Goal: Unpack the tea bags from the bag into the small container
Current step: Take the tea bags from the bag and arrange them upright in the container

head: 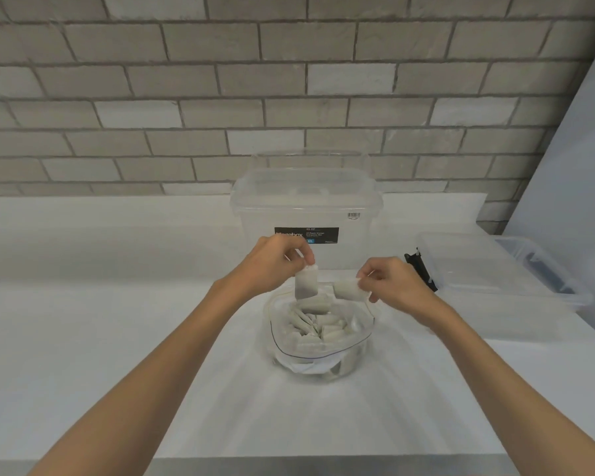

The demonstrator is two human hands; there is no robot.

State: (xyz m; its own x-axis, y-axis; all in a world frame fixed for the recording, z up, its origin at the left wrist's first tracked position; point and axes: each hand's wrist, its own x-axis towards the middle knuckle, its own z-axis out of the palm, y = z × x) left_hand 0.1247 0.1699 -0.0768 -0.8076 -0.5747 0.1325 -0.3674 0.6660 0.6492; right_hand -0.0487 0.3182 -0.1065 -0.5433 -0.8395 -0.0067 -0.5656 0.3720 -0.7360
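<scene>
My left hand pinches one tea bag by its top, my right hand pinches another — both above the open clear bag on the counter.

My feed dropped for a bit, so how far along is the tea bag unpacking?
Done: nothing clearly; I cannot tell whether the flat container on the right holds any tea bags. In hand: the left hand pinches one tea bag above the open zip bag, and the right hand pinches another. Left: the pile of tea bags inside the bag.
</scene>
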